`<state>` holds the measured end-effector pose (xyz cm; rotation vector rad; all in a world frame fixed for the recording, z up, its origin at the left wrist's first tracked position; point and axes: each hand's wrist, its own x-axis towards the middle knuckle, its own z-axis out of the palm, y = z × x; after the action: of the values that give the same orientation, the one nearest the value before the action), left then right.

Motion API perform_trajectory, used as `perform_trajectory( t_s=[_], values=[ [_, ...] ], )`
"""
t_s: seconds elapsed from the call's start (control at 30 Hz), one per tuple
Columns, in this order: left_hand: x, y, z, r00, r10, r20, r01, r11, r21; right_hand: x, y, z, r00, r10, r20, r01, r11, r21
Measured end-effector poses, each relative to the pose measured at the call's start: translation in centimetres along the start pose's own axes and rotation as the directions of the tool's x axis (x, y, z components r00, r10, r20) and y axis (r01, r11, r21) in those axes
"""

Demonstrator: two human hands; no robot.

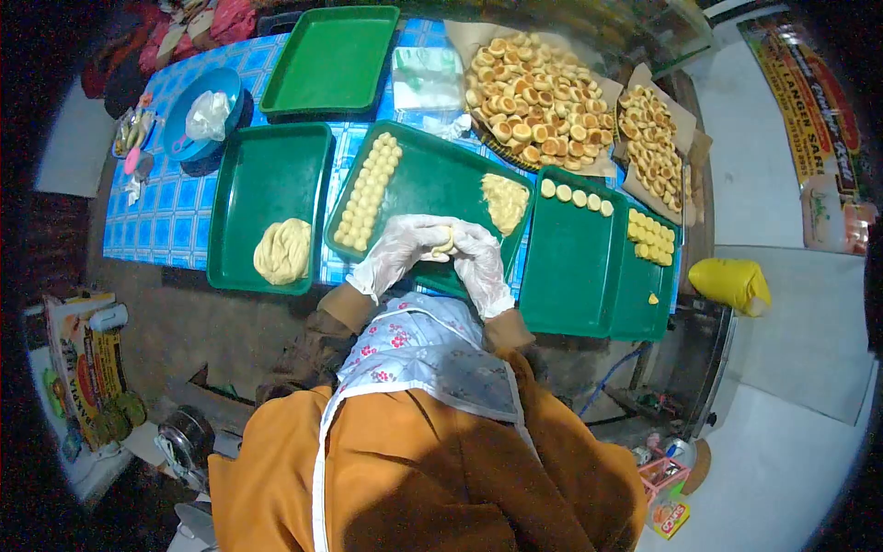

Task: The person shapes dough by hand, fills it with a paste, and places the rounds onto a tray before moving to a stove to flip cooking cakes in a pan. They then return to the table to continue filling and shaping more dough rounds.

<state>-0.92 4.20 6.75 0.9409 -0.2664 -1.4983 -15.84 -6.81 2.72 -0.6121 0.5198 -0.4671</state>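
Between the fingertips of both hands is a small piece of pale dough (445,243), partly hidden by the fingers. My left hand (402,250), in a clear plastic glove, pinches it from one side. From the other side my right hand (480,265), gloved the same way, closes on it. Both hands are over the near edge of a green tray (432,170). Rows of small dough balls (370,191) line that tray's left end, and a soft yellow mass (506,204) lies at its right end. A large dough lump (282,252) rests in the left tray (267,175).
Right of my hands, one green tray (566,267) holds several flat rounds (578,198); another holds yellow pieces (650,237). Baked rounds (538,97) pile up behind. A green tray (331,60), a blue basin (207,106) and a plastic packet (428,78) stand on the blue-checked tablecloth (175,221).
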Motion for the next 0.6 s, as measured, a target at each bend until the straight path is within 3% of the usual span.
perform_trajectory(
  t_s=[0.13,0.3,0.37,0.47,0.57,0.6],
  values=[
    [-0.7,1.1,1.2,0.999,0.037,0.037,-0.038,0.998,0.043,-0.5,-1.7,2.6,0.985,0.112,0.131,-0.125,0.987,0.096],
    [-0.2,0.7,0.0,0.992,-0.002,0.123,-0.011,0.995,0.099,-0.4,-1.0,1.6,0.972,0.204,0.118,-0.215,0.973,0.088],
    [0.2,-0.2,-0.4,0.996,0.004,0.092,-0.004,1.0,-0.002,-0.4,-1.0,1.5,0.979,0.176,0.102,-0.179,0.984,0.021],
    [-0.1,0.3,0.1,0.996,0.001,0.088,0.015,0.983,-0.185,-0.3,-0.9,1.1,0.982,0.179,0.053,-0.183,0.981,0.064],
    [0.0,0.4,-0.2,0.998,-0.016,0.057,0.028,0.974,-0.225,-1.0,-0.6,2.6,0.989,-0.146,-0.015,0.13,0.916,-0.38],
    [0.2,0.3,-0.4,0.999,-0.024,0.041,0.033,0.977,-0.21,-1.2,-1.0,2.9,0.946,-0.308,0.098,0.296,0.701,-0.649]
  ],
)
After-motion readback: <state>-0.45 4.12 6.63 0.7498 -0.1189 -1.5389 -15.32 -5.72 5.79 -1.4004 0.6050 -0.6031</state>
